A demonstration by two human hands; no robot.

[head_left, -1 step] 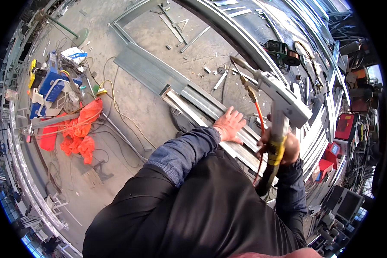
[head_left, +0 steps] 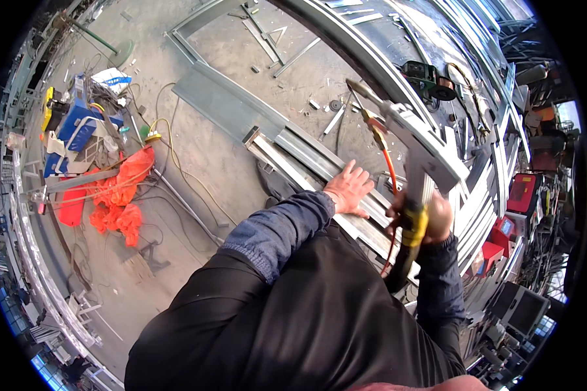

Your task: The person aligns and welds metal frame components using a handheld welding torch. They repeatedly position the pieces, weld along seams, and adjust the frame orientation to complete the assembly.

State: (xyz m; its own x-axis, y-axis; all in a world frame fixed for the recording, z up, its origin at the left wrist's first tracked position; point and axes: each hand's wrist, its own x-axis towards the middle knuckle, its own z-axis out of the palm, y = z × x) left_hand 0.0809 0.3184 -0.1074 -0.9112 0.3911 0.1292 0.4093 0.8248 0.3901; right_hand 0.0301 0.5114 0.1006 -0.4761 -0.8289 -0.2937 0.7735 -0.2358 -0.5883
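Note:
My left hand (head_left: 349, 190) lies open, fingers spread, on a long grey metal profile (head_left: 300, 151) that runs diagonally in front of me. In my right hand (head_left: 439, 220) is a welding gun (head_left: 421, 140), its fingers wrapped around the grip. The gun has a pale grey body, and its narrow nozzle points toward the far left, held above the metal and apart from it. An orange tube (head_left: 389, 166) runs along the gun, and a thick black hose with a yellow band (head_left: 413, 228) leaves the grip downward. Part of my right hand is hidden behind the grip.
A wide flat metal sheet (head_left: 225, 104) extends beyond the profile. To the left lie bright orange plastic (head_left: 134, 169), a blue machine (head_left: 81, 130) and tangled cables. A green motor-like machine (head_left: 419, 73) stands at the far right. Red boxes (head_left: 502, 228) and stacked metal bars are on the right.
The welding gun and my right hand have shifted slightly left, the nozzle tip a little farther away. My left hand has stayed in place on the metal profile.

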